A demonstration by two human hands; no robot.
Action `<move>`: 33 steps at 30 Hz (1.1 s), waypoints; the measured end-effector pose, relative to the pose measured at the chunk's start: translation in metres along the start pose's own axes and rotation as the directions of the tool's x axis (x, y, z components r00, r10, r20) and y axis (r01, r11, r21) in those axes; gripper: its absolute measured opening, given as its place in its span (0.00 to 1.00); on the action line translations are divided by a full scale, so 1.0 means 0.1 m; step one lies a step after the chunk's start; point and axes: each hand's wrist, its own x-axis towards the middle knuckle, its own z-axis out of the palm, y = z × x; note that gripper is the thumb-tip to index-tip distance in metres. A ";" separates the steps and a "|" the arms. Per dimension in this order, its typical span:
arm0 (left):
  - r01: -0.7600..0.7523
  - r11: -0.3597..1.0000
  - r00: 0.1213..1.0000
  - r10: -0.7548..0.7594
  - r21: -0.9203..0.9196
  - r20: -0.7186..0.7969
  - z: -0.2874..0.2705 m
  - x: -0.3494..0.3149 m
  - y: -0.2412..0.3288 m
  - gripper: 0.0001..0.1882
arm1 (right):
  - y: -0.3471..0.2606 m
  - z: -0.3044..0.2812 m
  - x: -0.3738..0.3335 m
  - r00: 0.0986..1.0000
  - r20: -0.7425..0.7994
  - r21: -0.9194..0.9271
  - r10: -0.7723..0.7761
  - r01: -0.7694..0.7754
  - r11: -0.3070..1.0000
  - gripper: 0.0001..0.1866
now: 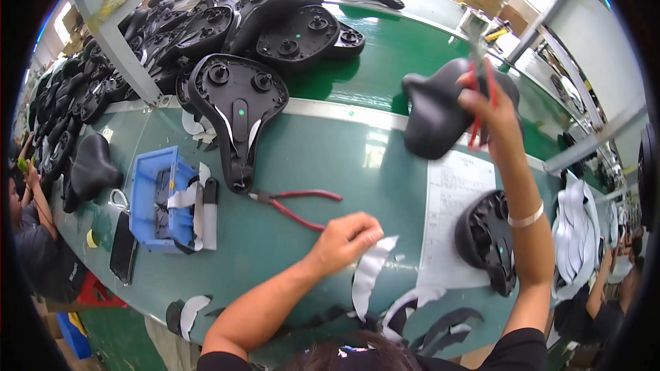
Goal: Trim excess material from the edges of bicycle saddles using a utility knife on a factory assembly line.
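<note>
My left hand (344, 240) is closed in a pinch over the near part of the table, with a curved white strip (371, 275) at its fingertips. Raised at the right, my right hand (493, 106) grips red-handled pliers (491, 82), jaws upward and somewhat blurred. Behind that hand, a smooth black bicycle saddle (436, 110) rests at the belt's edge, partly covered. A second pair of red-handled pliers (295, 207) lies left of centre, its handles spread. Near its tip, an upturned saddle (238, 106) shows its black underside.
Many black saddles (295, 34) are heaped on the green belt (385, 34). A blue bin (155, 199) and a phone (124, 247) sit at left. At right lie a printed sheet (440, 233), another saddle (485, 237) and stacked white strips (576, 233). Other people work at both sides.
</note>
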 end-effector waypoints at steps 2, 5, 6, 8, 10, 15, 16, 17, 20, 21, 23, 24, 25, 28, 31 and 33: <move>-0.013 0.905 0.997 -0.023 -0.425 -0.079 -0.03 -0.02 -0.01 0.17 | -0.31 0.33 -0.75 0.981 0.191 -0.375 0.010 0.064 0.925 0.17; 0.096 0.653 0.979 -0.199 -0.751 -0.047 -0.07 0.01 0.08 0.26 | -0.51 0.72 -1.83 0.733 0.662 -0.471 -0.158 0.570 0.673 0.19; 0.173 0.567 0.953 -0.302 -0.806 -0.007 -0.09 -0.02 0.18 0.27 | -0.53 0.81 -2.13 0.675 0.726 -0.444 -0.130 0.605 0.661 0.20; 0.348 0.722 0.923 -0.376 -0.598 0.084 -0.18 -0.19 0.39 0.28 | -0.54 0.96 -2.50 0.589 0.808 -0.406 -0.024 0.586 0.701 0.25; 0.389 0.815 0.890 -0.452 -0.429 -0.052 -0.26 -0.43 0.41 0.31 | -0.46 0.97 -2.69 0.677 0.728 -0.325 -0.111 0.484 0.812 0.28; 0.241 0.918 0.923 -0.317 -0.316 -0.218 -0.49 -0.90 0.60 0.36 | -0.43 0.57 -2.91 0.974 0.214 -0.345 0.077 0.002 0.938 0.33; 0.285 0.902 0.911 -0.360 -0.324 -0.202 -0.48 -0.90 0.76 0.36 | -0.26 0.52 -2.88 0.963 0.220 -0.419 -0.157 0.239 0.876 0.33; 0.280 0.917 0.919 -0.342 -0.284 -0.195 -0.48 -0.89 0.85 0.34 | -0.23 0.49 -2.86 0.941 0.292 -0.461 -0.171 0.295 0.837 0.34; 0.351 0.916 0.905 -0.385 -0.193 -0.181 -0.45 -0.85 1.03 0.30 | -0.24 0.52 -2.69 0.867 0.466 -0.560 -0.174 0.442 0.701 0.35; 0.340 0.919 0.907 -0.376 -0.200 -0.188 -0.44 -0.85 1.03 0.27 | -0.26 0.55 -2.65 0.808 0.566 -0.596 -0.162 0.537 0.598 0.35; 0.349 0.917 0.902 -0.385 -0.192 -0.196 -0.49 -0.88 1.00 0.26 | -0.26 0.58 -2.73 0.819 0.572 -0.643 -0.048 0.484 0.594 0.34; 0.358 0.915 0.895 -0.393 -0.185 -0.211 -0.51 -0.90 0.99 0.25 | -0.25 0.60 -2.78 0.817 0.573 -0.686 0.063 0.436 0.582 0.33; 0.353 0.912 0.880 -0.399 -0.208 -0.259 -0.46 -0.93 1.04 0.24 | -0.19 0.61 -2.93 0.841 0.536 -0.689 0.073 0.386 0.613 0.33; 0.285 0.947 0.862 -0.321 -0.147 -0.391 -0.35 -1.11 1.01 0.21 | -0.18 0.82 -3.38 0.911 0.386 -0.691 0.143 0.183 0.700 0.35; 0.275 0.940 0.796 -0.340 -0.202 -0.500 -0.24 -1.32 0.91 0.22 | -0.28 1.01 -3.71 0.958 0.234 -0.555 0.168 -0.011 0.832 0.36; 0.148 0.955 0.728 -0.280 -0.256 -0.626 -0.16 -1.49 0.87 0.23 | -0.39 0.99 -3.88 0.937 0.239 -0.524 0.256 -0.097 0.846 0.34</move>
